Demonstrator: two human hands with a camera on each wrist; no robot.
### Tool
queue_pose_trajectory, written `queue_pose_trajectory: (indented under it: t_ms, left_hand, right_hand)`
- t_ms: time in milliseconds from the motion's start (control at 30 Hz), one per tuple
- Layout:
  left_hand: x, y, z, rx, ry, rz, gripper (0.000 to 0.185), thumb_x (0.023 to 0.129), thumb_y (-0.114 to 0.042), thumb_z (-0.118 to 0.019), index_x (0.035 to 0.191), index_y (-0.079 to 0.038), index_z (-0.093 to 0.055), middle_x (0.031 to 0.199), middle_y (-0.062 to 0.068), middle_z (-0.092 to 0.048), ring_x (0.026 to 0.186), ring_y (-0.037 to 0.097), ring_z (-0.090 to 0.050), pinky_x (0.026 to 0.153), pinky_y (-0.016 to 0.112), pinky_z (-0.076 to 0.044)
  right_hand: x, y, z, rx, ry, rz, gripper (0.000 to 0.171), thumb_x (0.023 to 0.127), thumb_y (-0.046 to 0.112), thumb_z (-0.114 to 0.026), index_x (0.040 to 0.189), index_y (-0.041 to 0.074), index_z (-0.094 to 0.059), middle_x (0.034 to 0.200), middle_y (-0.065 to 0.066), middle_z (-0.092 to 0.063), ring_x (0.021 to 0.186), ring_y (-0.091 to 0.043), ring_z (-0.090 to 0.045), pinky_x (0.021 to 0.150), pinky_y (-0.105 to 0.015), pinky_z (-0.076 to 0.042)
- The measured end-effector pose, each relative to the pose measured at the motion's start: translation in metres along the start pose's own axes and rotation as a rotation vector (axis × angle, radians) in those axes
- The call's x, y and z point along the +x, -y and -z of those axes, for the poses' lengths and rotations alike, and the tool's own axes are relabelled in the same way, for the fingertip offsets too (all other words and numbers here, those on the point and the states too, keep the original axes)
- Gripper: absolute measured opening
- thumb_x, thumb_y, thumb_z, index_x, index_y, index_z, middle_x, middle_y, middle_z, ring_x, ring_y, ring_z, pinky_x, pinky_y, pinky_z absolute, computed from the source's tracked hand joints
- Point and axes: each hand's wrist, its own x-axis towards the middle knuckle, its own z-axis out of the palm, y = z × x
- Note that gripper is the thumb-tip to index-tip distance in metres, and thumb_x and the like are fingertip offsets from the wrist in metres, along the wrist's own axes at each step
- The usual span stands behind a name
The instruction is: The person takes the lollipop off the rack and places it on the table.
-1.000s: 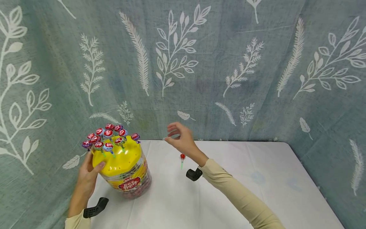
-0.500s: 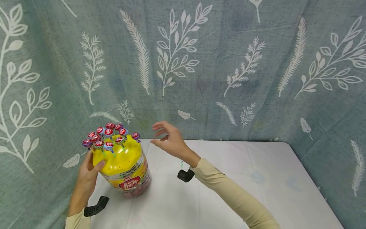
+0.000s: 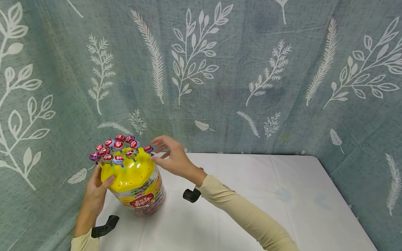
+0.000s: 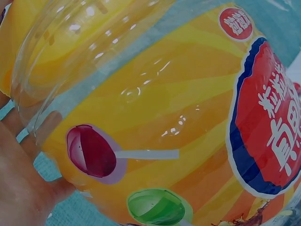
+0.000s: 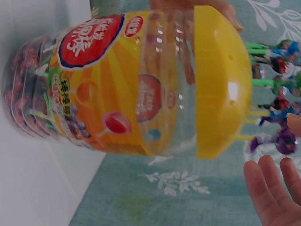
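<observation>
A large clear plastic lollipop jar (image 3: pixel 142 201) stands tilted on the white table at the left. Several wrapped lollipops (image 3: pixel 118 145) stick up by their sticks from its yellow lid (image 3: pixel 135 177). My left hand (image 3: pixel 95 197) grips the jar's upper left side, thumb on the lid's edge; most of its fingers are hidden behind the jar. Close by the lid's right edge is my right hand (image 3: pixel 174 158), thumb and fingers apart around a purple-wrapped lollipop (image 3: pixel 148 149). In the right wrist view, a gap shows between that lollipop (image 5: pixel 286 142) and the fingertips (image 5: pixel 256 174).
A red lollipop (image 3: pixel 201 169) lies on the table (image 3: pixel 267 202), mostly hidden behind my right wrist. Leaf-patterned green cloth (image 3: pixel 220 87) hangs behind the table and along both sides. More red lollipops (image 5: pixel 28 87) fill the jar's bottom.
My right hand has moved left, from above the table's middle to the purple lollipop at the lid's edge. The forearm has come over the loose red lollipop. My left hand stays on the jar.
</observation>
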Motion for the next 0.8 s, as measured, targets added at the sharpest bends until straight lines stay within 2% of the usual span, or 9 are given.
queue_pose_trajectory:
  t_ms: [100,300,367,533,800]
  left_hand:
    - [0.0,-0.001,-0.001,-0.006,-0.013,0.007,0.061,0.092,0.001,-0.049,0.148,-0.015,-0.028,0.134,0.003,-0.042,0.112,0.012,-0.047,0.091,0.014,-0.041]
    - [-0.001,-0.002,-0.001,-0.008,-0.009,0.005,0.06,0.092,0.001,-0.048,0.147,-0.014,-0.028,0.132,0.003,-0.043,0.111,0.012,-0.047,0.091,0.014,-0.041]
    - [0.0,-0.002,-0.002,-0.006,-0.008,-0.001,0.06,0.092,0.001,-0.048,0.147,-0.014,-0.028,0.132,0.004,-0.042,0.11,0.013,-0.047,0.091,0.014,-0.042]
    - [-0.001,-0.002,-0.003,-0.008,-0.016,0.004,0.061,0.092,0.0,-0.049,0.147,-0.015,-0.028,0.133,0.003,-0.042,0.111,0.013,-0.047,0.091,0.014,-0.042]
    - [0.0,0.002,-0.003,-0.032,-0.016,-0.022,0.06,0.092,0.003,-0.047,0.147,-0.012,-0.028,0.132,0.005,-0.042,0.111,0.013,-0.047,0.091,0.015,-0.042]
  right_hand:
    - [0.002,-0.017,-0.012,-0.017,0.014,0.005,0.042,0.083,0.005,-0.07,0.121,0.01,-0.053,0.11,-0.006,-0.054,0.094,-0.017,-0.06,0.073,-0.022,-0.053]
    - [0.003,-0.022,-0.027,-0.022,-0.031,0.028,0.04,0.083,0.0,-0.068,0.119,0.01,-0.052,0.107,-0.005,-0.053,0.095,-0.018,-0.057,0.076,-0.028,-0.053]
    - [0.004,-0.024,-0.03,-0.04,-0.05,0.039,0.039,0.085,0.0,-0.065,0.119,0.011,-0.052,0.109,-0.005,-0.055,0.096,-0.015,-0.057,0.077,-0.026,-0.053]
    - [0.004,-0.027,-0.032,-0.047,-0.082,0.035,0.038,0.086,-0.005,-0.06,0.119,0.012,-0.051,0.111,-0.005,-0.06,0.096,-0.009,-0.059,0.075,-0.019,-0.051]
    - [0.003,-0.034,-0.033,-0.084,-0.081,0.034,0.044,0.085,-0.003,-0.065,0.121,0.013,-0.048,0.099,-0.006,-0.061,0.086,-0.012,-0.062,0.068,-0.014,-0.05]
